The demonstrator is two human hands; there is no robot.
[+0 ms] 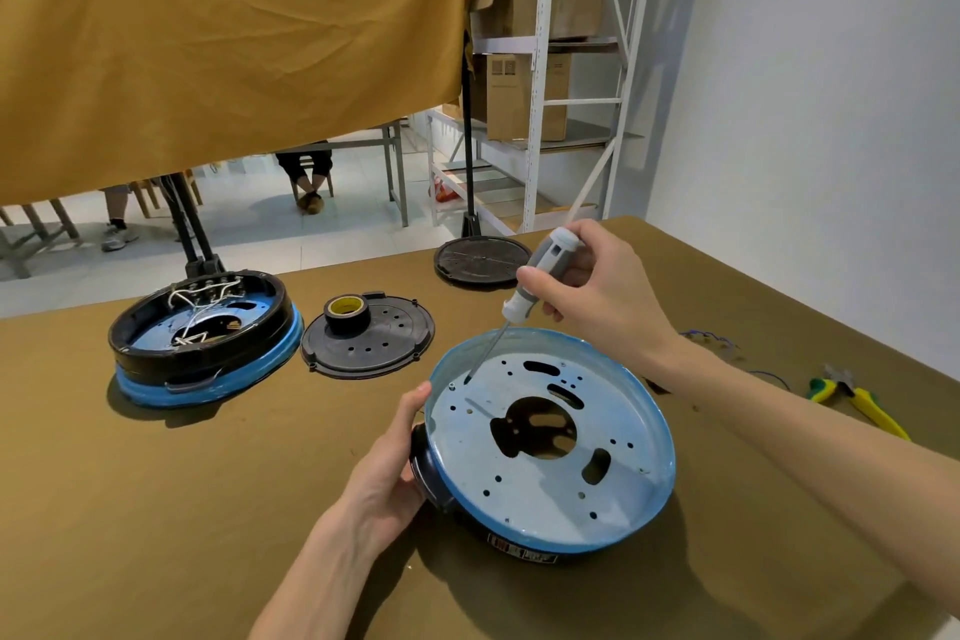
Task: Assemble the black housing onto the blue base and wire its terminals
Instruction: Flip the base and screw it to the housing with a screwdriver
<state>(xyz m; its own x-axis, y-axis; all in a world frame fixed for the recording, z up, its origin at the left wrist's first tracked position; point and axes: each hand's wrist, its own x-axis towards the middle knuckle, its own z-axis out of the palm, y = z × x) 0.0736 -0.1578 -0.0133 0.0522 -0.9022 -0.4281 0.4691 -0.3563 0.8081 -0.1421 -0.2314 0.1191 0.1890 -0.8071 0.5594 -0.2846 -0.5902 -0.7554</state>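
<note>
Gripping the screwdriver (540, 273) by its grey and white handle, the right hand (592, 291) is pointing the tip down into the blue base (553, 437), near its far left rim. The left hand (387, 473) is curling around the black housing (426, 476) under the base's left edge. A finished unit (205, 338), a perforated black cover (369, 340) carrying a tape roll (346, 313), and yellow pliers (857, 403) are lying on the table (156, 509).

Your right hand (597, 291) grips a grey-and-white screwdriver (540, 276), tip inside the round blue metal base (550, 447) with black housing (431, 478) beneath; your left hand (389, 473) holds its rim. Beyond: second assembled wired unit (202, 333), black perforated plastic disc (369, 338) bearing a black tape roll (345, 313), yellow-handled pliers (857, 400).
</note>
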